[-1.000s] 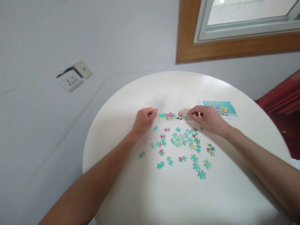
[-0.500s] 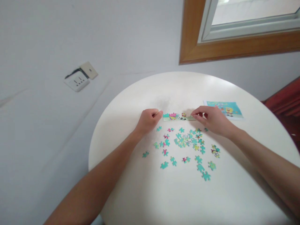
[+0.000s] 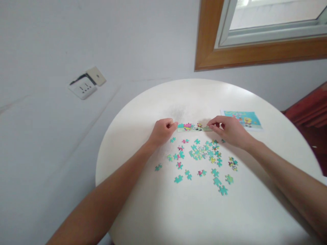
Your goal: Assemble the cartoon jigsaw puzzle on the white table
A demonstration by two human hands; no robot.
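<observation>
Can see nearest a round white tabletop [image 3: 163, 217], cut off by the bottom edge. Can count two bare forearms, cropped too: left [image 3: 109, 197] at the bottom edge, right [image 3: 288, 173] at the right edge.

Right of lower centre, can count three teal loose pieces [image 3: 217, 181] in a slanting row, with one green-yellow piece [image 3: 229, 179] just beside. Farther left, can find more loose pieces scattered singly and in small groups. Cannot count the mid-frame heap [image 3: 204, 150], overlapping and too small, nor the small cluster [image 3: 233, 163] to its right.

Beyond these, at frame centre, can see one assembled puzzle strip [image 3: 190, 127] lying flat between two hands. Left hand [image 3: 162, 131]: grip curled in, thumb at the strip's left end; cannot tell if holding anything. Right hand [image 3: 227, 129]: thumb and forefinger nearly together over the strip's right end, partly hiding it; cannot tell if pinching a piece.

Behind the right hand, can see one picture card [image 3: 251, 119], partly covered. Farther off, can count two wall plates [image 3: 83, 87] at left, one window [image 3: 270, 27] cut off at upper right, and red cloth [image 3: 311, 115] cropped at the right edge.
</observation>
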